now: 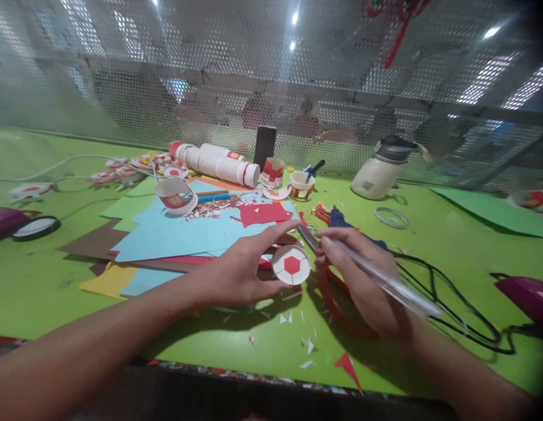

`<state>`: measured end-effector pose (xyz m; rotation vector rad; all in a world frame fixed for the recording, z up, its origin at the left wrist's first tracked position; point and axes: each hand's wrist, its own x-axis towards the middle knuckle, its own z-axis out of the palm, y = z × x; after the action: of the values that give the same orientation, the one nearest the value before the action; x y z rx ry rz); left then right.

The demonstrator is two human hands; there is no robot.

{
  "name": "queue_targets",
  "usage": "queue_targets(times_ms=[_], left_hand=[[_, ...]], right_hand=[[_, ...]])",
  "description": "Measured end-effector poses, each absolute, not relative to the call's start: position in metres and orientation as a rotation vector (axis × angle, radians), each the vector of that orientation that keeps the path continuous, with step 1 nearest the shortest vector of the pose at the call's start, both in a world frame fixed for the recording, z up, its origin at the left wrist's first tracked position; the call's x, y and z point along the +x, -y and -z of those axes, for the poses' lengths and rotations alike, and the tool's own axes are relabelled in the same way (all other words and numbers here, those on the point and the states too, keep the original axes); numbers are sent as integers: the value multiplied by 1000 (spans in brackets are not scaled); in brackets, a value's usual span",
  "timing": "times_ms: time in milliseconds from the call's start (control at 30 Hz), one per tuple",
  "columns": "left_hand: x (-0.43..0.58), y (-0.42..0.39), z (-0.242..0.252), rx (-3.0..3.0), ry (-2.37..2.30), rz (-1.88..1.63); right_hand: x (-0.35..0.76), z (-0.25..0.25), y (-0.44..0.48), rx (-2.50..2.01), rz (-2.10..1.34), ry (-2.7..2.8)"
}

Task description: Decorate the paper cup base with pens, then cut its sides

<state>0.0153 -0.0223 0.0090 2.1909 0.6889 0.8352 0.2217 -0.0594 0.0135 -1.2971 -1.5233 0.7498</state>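
Observation:
My left hand (243, 266) holds a small paper cup (291, 265) on its side, its white base with a red hexagon facing me, fingers curled round it and the forefinger stretched out above. My right hand (357, 275) is closed on a clear pen (385, 279), whose tip points toward the cup's base from the right. Both hands hover just above the green table (56, 286). Red-handled scissors (333, 292) lie under my right hand.
Coloured paper sheets (188, 234) with red scraps lie behind my left hand. Stacked paper cups (219, 162), cut cups (302, 185), a black box (265, 146), a white device (379, 169), a tape ring (391, 217), black cables (451, 304) and purple objects (528, 295) surround them. A perforated screen closes the back.

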Motion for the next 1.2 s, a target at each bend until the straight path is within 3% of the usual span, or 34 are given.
queue_targets(times_ms=[633, 1200], left_hand=[[16, 23, -6, 2218, -609, -858], [19, 25, -3, 2011, -650, -863]], right_hand=[[216, -4, 59, -1176, -1241, 1331], [216, -6, 58, -1151, -1245, 1275]])
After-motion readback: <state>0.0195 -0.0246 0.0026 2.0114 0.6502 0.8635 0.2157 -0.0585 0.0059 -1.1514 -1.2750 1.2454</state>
